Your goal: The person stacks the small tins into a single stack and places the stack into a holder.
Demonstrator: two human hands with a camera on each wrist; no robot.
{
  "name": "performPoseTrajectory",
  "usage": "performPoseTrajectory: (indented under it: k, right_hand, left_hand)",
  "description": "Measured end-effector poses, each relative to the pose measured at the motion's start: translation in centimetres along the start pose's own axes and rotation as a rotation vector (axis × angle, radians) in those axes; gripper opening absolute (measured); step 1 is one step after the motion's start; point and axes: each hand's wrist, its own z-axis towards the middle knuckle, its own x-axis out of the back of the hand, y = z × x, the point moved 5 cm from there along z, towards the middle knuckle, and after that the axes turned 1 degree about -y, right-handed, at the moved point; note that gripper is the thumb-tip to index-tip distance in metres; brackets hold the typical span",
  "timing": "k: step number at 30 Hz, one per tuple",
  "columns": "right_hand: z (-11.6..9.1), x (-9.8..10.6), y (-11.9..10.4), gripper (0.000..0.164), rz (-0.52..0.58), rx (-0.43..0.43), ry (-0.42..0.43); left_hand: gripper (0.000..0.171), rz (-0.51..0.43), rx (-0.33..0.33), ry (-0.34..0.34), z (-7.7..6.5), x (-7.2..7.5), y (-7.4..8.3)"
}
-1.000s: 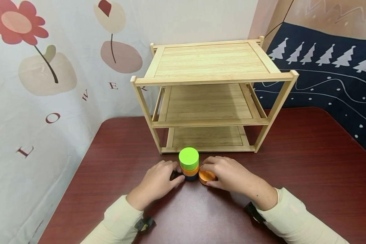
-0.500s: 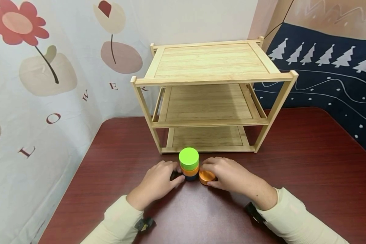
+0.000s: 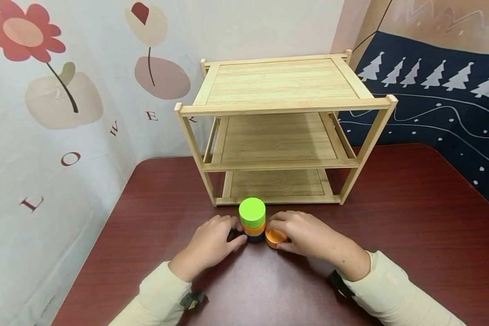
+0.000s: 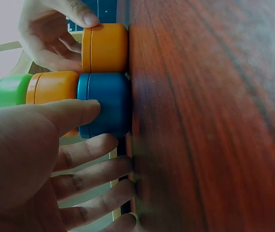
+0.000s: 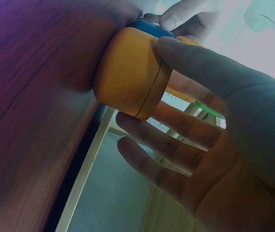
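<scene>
A stack of small round lidded jars stands on the table in front of the rack. Its green jar (image 3: 252,210) is on top, an orange jar (image 3: 254,229) in the middle and a blue jar (image 4: 112,92) at the bottom. My left hand (image 3: 213,239) pinches the blue jar from the left, thumb on its near side and index finger across from it; the other fingers extend behind. A second orange jar (image 3: 276,237) sits on the table right against the blue one. Around it, the thumb and fingers of my right hand (image 3: 307,232) grip the sides.
Behind the jars rises a three-tier wooden rack (image 3: 279,166), its front bottom rail close to the stack. A dark red table (image 3: 146,217) spreads out on both sides. Printed cloths, one with flowers (image 3: 106,81) and one dark with white trees (image 3: 436,104), hang around the back.
</scene>
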Motion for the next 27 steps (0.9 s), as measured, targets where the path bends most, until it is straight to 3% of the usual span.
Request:
performPoseTrajectory:
  k: [27]
  right_hand:
    - [-0.23, 0.72, -0.07, 0.033, -0.001, 0.007, -0.012]
  left_hand:
    - [0.018, 0.003, -0.016, 0.012, -0.11, 0.11, 0.09]
